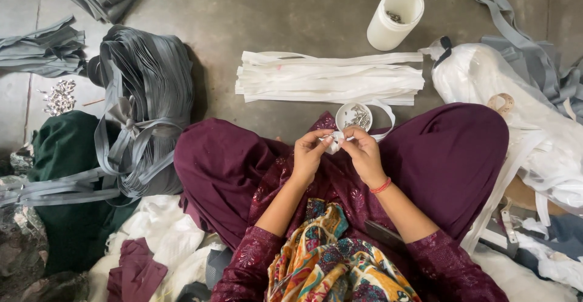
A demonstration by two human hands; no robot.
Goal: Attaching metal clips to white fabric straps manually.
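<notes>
Both sets of fingertips are pinching closed on the end of a narrow white fabric strap [336, 141], held above the lap. The left hand [310, 154] is gripping it from one side with thumb and forefinger; the right hand [363, 151], wearing a red thread bracelet at the wrist, is gripping it from the other. The strap is looping away past the right hand toward the floor. Just beyond the fingers, a small round white dish of metal fittings [354, 116] is resting near the maroon-clad knees. Farther out, a flat stack of cut white straps [328, 77] is lying on the grey concrete floor [303, 10]. A white cylindrical plastic jar [395, 17] is standing beyond it. A bundle of grey straps [143, 95] is lying well to the left.
</notes>
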